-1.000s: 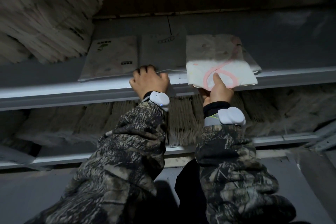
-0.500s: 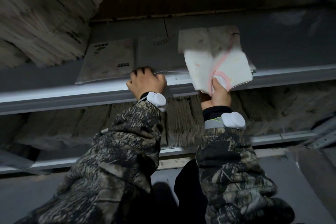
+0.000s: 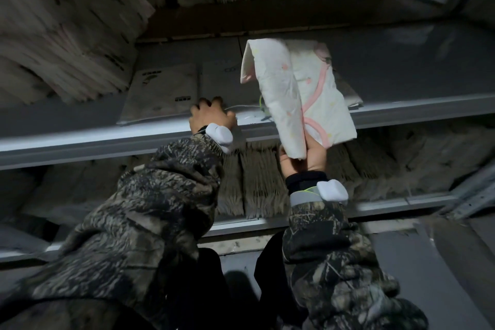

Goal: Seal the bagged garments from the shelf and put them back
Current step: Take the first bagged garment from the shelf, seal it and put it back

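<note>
One wide-angle camera, worn on the head, faces forward at a shelf whose lip runs across mid-frame, bowed by the lens. It sits within arm's reach. Both sleeves rise from the bottom edge, and the left hand and right hand land near centre, with the garment just above.

Both arms raised forward and up, in camouflage sleeves, a white band on each wrist. Left hand lies knuckles-up on the shelf edge, fingers bent with tips down; whether it grips anything cannot be told. Right hand sits lower and to the right, wrist near upright, thumb and fingers pinching the bottom corner of the bagged garment, which stands up above it.
</note>
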Demonstrator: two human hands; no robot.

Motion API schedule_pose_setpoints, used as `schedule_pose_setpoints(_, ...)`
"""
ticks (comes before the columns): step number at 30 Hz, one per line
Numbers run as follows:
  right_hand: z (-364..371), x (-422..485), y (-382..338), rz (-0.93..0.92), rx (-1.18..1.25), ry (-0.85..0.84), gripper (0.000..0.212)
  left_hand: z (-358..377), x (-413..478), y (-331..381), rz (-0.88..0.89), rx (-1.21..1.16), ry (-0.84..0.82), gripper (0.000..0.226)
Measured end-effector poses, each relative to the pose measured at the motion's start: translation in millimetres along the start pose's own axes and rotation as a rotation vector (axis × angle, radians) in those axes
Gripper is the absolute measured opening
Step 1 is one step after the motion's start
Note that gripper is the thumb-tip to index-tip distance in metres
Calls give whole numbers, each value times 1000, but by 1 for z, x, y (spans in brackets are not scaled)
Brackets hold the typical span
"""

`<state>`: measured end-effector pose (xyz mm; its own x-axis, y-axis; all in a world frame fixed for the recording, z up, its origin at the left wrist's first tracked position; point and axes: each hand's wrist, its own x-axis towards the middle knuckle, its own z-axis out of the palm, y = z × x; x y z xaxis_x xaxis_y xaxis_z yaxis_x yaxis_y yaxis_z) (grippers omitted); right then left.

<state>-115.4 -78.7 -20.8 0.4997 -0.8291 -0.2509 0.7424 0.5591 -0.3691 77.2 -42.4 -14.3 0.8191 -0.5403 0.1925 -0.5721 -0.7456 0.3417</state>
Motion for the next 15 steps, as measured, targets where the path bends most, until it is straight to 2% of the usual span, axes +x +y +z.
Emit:
schedule_pose_setpoints(4,-2,-8,4,-3,-44,66,30,-17,10,-9,30,-81,-85,37)
schedule_pose_setpoints(7,-5,-11,10,30,-74,84,20,-21,11,-10,94,-45,-78,22)
schedule_pose_setpoints(15,-13,-13,21,63,-203,146,18,-46,-2,-9,108,-57,-50,17)
